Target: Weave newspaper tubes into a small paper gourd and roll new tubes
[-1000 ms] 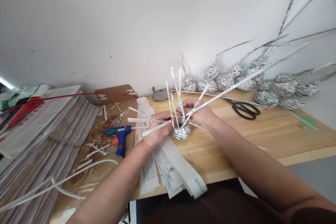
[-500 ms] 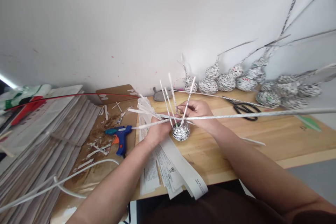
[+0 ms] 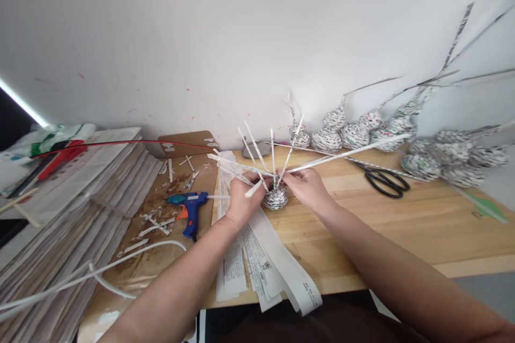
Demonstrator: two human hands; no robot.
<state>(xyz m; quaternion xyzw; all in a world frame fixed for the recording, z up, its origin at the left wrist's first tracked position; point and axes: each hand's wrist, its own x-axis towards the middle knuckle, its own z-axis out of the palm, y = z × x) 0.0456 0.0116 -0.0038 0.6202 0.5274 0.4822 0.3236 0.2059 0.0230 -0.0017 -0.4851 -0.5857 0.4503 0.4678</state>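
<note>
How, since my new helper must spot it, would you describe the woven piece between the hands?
Find the wooden tabletop along the white wall. Toward its left, between the left hand and right hand, sits a small, round woven paper piece. Unlike the gourd-shaped woven pieces by the wall, it has several paper sticks fanning out from its top.

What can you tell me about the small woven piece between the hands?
The small woven piece is rounded, white flecked with dark, apparently of rolled printed paper. Thin sticks fan from its top; a longer rod slants right. It sits low over the wooden table; contact is unclear. The left hand borders its left side; the right hand reaches its upper rim.
</note>
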